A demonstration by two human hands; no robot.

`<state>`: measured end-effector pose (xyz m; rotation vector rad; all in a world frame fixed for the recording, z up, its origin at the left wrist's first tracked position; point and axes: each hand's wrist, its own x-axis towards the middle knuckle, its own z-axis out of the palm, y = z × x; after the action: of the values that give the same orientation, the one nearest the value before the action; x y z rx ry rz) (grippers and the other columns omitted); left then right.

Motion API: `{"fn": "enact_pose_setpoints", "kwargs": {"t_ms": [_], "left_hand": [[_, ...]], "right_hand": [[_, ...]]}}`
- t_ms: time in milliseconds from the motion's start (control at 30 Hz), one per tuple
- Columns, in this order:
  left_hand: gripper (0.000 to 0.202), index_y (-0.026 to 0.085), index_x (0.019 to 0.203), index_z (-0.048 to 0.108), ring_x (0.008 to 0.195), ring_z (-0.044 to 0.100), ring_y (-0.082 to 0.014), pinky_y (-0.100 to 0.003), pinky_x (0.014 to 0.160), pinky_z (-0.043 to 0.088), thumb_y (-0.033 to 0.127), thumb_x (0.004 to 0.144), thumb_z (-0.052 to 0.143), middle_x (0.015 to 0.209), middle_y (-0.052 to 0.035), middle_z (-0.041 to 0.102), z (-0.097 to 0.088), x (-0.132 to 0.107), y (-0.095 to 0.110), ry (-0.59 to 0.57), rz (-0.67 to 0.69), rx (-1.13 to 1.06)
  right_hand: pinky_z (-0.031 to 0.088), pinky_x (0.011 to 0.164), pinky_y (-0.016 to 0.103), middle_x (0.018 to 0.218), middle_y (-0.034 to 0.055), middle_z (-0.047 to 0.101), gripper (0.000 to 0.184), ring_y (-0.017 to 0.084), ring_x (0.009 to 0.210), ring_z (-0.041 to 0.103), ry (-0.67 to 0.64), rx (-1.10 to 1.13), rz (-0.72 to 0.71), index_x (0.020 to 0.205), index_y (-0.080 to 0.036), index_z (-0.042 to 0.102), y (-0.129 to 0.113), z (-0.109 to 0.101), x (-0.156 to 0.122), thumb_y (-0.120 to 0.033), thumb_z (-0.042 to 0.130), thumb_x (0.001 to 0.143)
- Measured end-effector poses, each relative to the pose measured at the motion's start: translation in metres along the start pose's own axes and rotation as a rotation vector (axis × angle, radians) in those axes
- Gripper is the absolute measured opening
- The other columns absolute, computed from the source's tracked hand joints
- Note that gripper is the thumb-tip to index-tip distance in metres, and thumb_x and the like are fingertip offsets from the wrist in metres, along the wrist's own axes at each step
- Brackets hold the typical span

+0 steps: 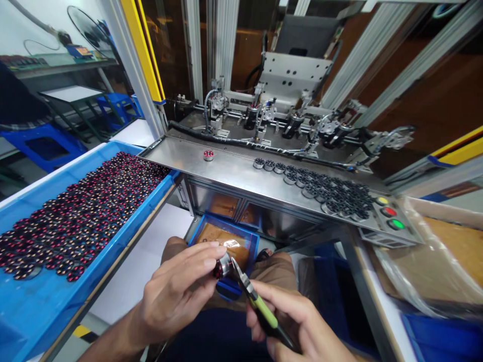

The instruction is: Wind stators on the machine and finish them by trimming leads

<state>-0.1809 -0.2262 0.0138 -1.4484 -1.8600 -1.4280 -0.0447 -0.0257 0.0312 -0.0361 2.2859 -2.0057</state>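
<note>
My left hand (177,291) pinches a small round motor part (223,265) with a silver cap and red windings, held above my lap. My right hand (298,324) is wrapped round the green-and-black handles of small cutters (256,301), whose metal jaws touch the part's edge. A big blue tray (33,301) on my left holds several dark red wound parts. On the steel shelf (234,173) ahead lie one lone wound part (208,155) and a cluster of several grey-black round parts (324,188).
Behind the shelf stands a machine with fixtures, hoses and cables (287,120). Yellow, red and green buttons (388,212) sit at the shelf's right end. A small blue bin (226,241) lies below, near my knees. A plastic-lined carton (445,246) stands at right.
</note>
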Motion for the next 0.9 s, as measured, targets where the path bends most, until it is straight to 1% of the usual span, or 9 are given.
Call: {"fn": "enact_pose_setpoints", "kwargs": {"t_ms": [233, 400, 467, 567, 633, 700, 767, 833, 900], "left_hand": [[0.075, 0.014, 0.136, 0.046, 0.114, 0.066, -0.0244, -0.044, 0.098, 0.058, -0.013, 0.069, 0.066, 0.123, -0.0148, 0.069, -0.001, -0.005, -0.002, -0.021, -0.024, -0.018], [0.076, 0.013, 0.138, 0.046, 0.114, 0.066, -0.0248, -0.042, 0.098, 0.058, -0.012, 0.069, 0.067, 0.121, -0.0140, 0.070, -0.002, -0.006, -0.002, -0.040, -0.028, 0.010], [0.077, 0.012, 0.139, 0.045, 0.115, 0.065, -0.0248, -0.041, 0.098, 0.057, -0.013, 0.069, 0.067, 0.121, -0.0137, 0.070, -0.002, -0.007, -0.002, -0.047, -0.030, 0.030], [0.078, 0.011, 0.138, 0.046, 0.115, 0.065, -0.0244, -0.040, 0.100, 0.056, -0.014, 0.068, 0.067, 0.121, -0.0135, 0.070, -0.001, -0.009, -0.003, -0.050, -0.028, 0.053], [0.078, 0.013, 0.138, 0.048, 0.114, 0.065, -0.0245, -0.040, 0.100, 0.056, -0.014, 0.067, 0.067, 0.120, -0.0127, 0.071, 0.002, -0.010, -0.004, -0.035, -0.046, 0.030], [0.072, 0.017, 0.133, 0.052, 0.113, 0.065, -0.0236, -0.039, 0.098, 0.056, -0.011, 0.069, 0.069, 0.116, -0.0105, 0.072, 0.005, -0.012, -0.006, 0.028, -0.142, -0.071], [0.063, 0.024, 0.128, 0.055, 0.108, 0.067, -0.0206, -0.034, 0.093, 0.058, -0.001, 0.073, 0.073, 0.111, -0.0070, 0.074, 0.009, -0.013, -0.010, 0.131, -0.327, -0.297], [0.058, 0.030, 0.125, 0.054, 0.097, 0.071, -0.0178, -0.027, 0.080, 0.060, 0.017, 0.075, 0.080, 0.106, -0.0046, 0.076, 0.014, -0.014, -0.017, 0.208, -0.517, -0.610], [0.064, 0.032, 0.125, 0.052, 0.085, 0.073, -0.0168, -0.023, 0.068, 0.060, 0.036, 0.069, 0.084, 0.101, -0.0042, 0.077, 0.017, -0.016, -0.024, 0.247, -0.647, -0.862]], "right_hand": [[0.058, 0.077, 0.032, 0.097, 0.0078, 0.067, 0.061, 0.016, 0.082, 0.068, -0.002, 0.010, 0.019, 0.137, -0.022, 0.051, -0.003, -0.001, 0.002, -0.009, 0.053, 0.078], [0.056, 0.074, 0.031, 0.094, 0.0074, 0.066, 0.063, 0.016, 0.079, 0.066, 0.001, 0.002, 0.067, 0.137, -0.020, 0.054, -0.008, -0.001, 0.007, -0.008, 0.051, 0.075], [0.054, 0.070, 0.028, 0.086, 0.0055, 0.065, 0.058, 0.015, 0.073, 0.063, 0.004, -0.048, 0.084, 0.130, -0.018, 0.060, -0.013, -0.001, 0.011, -0.009, 0.052, 0.073], [0.050, 0.064, 0.023, 0.072, 0.0021, 0.062, 0.044, 0.013, 0.066, 0.057, -0.004, -0.137, 0.099, 0.111, -0.015, 0.072, -0.019, -0.002, 0.015, -0.009, 0.054, 0.071], [0.051, 0.066, 0.023, 0.072, 0.0023, 0.063, 0.041, 0.013, 0.067, 0.058, 0.033, -0.131, 0.124, 0.113, -0.015, 0.070, -0.019, -0.004, 0.016, -0.012, 0.056, 0.075], [0.055, 0.073, 0.026, 0.082, 0.0052, 0.067, 0.045, 0.015, 0.073, 0.063, 0.104, -0.071, 0.149, 0.125, -0.016, 0.064, -0.016, -0.007, 0.014, -0.018, 0.059, 0.080], [0.056, 0.081, 0.032, 0.093, 0.0087, 0.069, 0.049, 0.018, 0.082, 0.066, 0.161, -0.014, 0.155, 0.131, -0.019, 0.059, -0.010, -0.009, 0.010, -0.024, 0.062, 0.083], [0.056, 0.085, 0.035, 0.098, 0.0108, 0.070, 0.051, 0.020, 0.085, 0.068, 0.187, 0.024, 0.158, 0.133, -0.020, 0.058, -0.004, -0.010, 0.006, -0.030, 0.064, 0.083], [0.057, 0.085, 0.038, 0.098, 0.0117, 0.070, 0.051, 0.021, 0.085, 0.069, 0.193, 0.043, 0.174, 0.132, -0.021, 0.059, 0.003, -0.011, 0.003, -0.034, 0.065, 0.084]]}}
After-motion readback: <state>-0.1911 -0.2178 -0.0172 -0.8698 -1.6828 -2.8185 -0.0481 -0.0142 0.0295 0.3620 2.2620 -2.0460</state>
